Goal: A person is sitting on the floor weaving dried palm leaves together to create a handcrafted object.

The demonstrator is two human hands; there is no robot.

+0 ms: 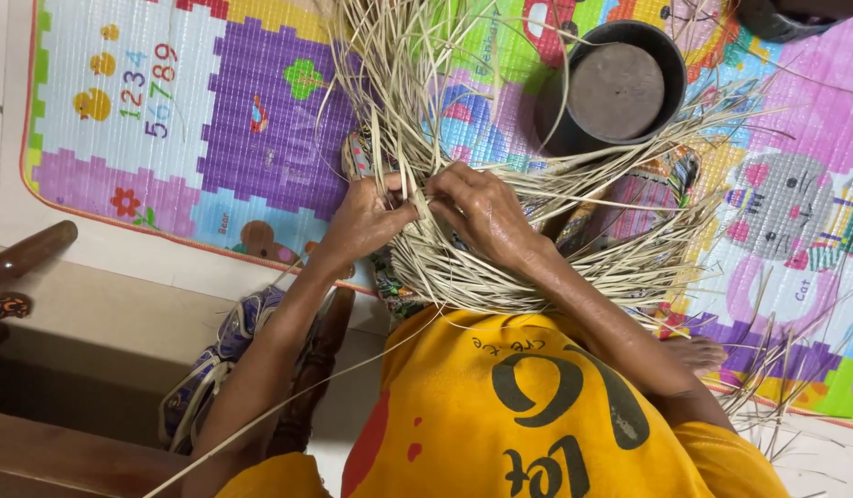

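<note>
Straw weaving in both hands

Item: half-woven straw piece [463,267] — pale, dome-shaped, lying in the lap just in front of the yellow shirt [509,415], with long loose strands [390,74] fanning up and outward from its top over the play mat [242,120].

Left hand [367,221]: fingers are curling closed, pinching a few pale strands at the top of the woven piece; the wrist is coming in from the lower left.

Right hand [482,212]: fingers are bending down over the strands right beside the left hand, pressing and gripping them against the weave. The fingertips of the two hands are meeting at about the same spot.

Surroundings: a dark round bucket [620,88] is standing on the mat beyond the weaving, well apart from the hands, with loose strands crossing in front of it. Patterned cloth [648,194] is showing under and beside the weave. A bare foot [698,355] is resting on the mat to the right — partly hidden by the right arm. Dark wooden furniture [25,263] is sitting at the left edge, on the pale floor [122,304].
</note>
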